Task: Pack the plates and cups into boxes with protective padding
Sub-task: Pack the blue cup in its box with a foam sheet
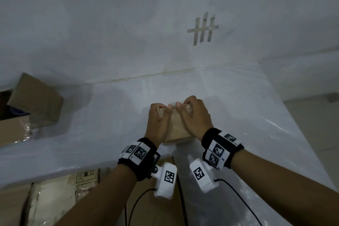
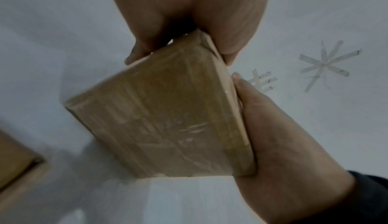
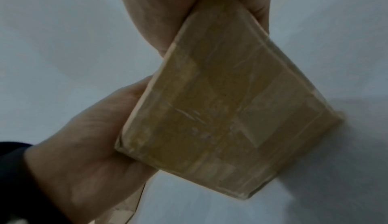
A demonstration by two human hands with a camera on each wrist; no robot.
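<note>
White plastic sheeting covers the tabletop [image 1: 238, 134] and the wall behind it, where strips of tape [image 1: 203, 29] form a hash mark at about 1 o'clock from the hands. At the centre of the head view both hands clamp a small cardboard box [image 1: 176, 128], glossy with clear tape, that stands on the tabletop. The left hand [image 1: 157, 123] curls over the box's far top edge from the 9 o'clock side, and the right hand [image 1: 196, 117] does likewise from 3 o'clock, their fingertips nearly meeting on the far rim. Each grip is closed around the box, fingers bent over the top, palms against the sides.

Only the head view shows a larger open carton [image 1: 27, 113] at 9 o'clock, well apart from the hands, and flattened cardboard [image 1: 60, 194] below the tabletop's near edge at 7 o'clock.

From the left wrist the box [image 2: 163, 111] shows a broad taped face with wrinkled film, the right hand [image 2: 279, 144] pressed along its 3 o'clock edge. From the right wrist the opposite face [image 3: 226, 111] shows overlapping tape bands, with the left hand [image 3: 88, 144] at 8 o'clock. What the box holds cannot be seen.
</note>
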